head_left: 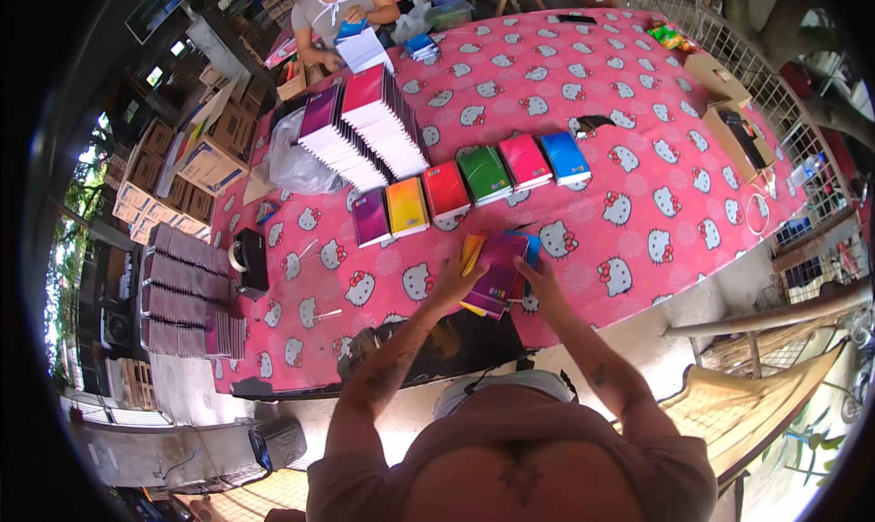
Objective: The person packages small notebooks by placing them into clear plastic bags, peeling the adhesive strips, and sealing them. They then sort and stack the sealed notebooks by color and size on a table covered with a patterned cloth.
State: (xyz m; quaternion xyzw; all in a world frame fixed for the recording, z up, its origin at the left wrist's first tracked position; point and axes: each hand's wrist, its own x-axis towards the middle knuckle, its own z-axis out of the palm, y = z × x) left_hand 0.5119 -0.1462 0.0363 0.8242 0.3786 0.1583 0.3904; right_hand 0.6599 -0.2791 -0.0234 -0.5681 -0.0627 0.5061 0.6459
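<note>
— Both hands on the small stack of notebooks at the near table edge: left hand pressing its left side, fingers spread; right hand gripping the right edge.

— Purple cover on top, yellow and blue peeking out beneath. Not squared yet.

— Best squared by tapping edges together, thumbs on top, before lifting.

— Above it, a row of separate coloured piles: purple, yellow, red, green, pink, blue.

— Worth keeping clear of those; one from each, same order.

— Big stacked rows further back, beside another person's hands.
</note>
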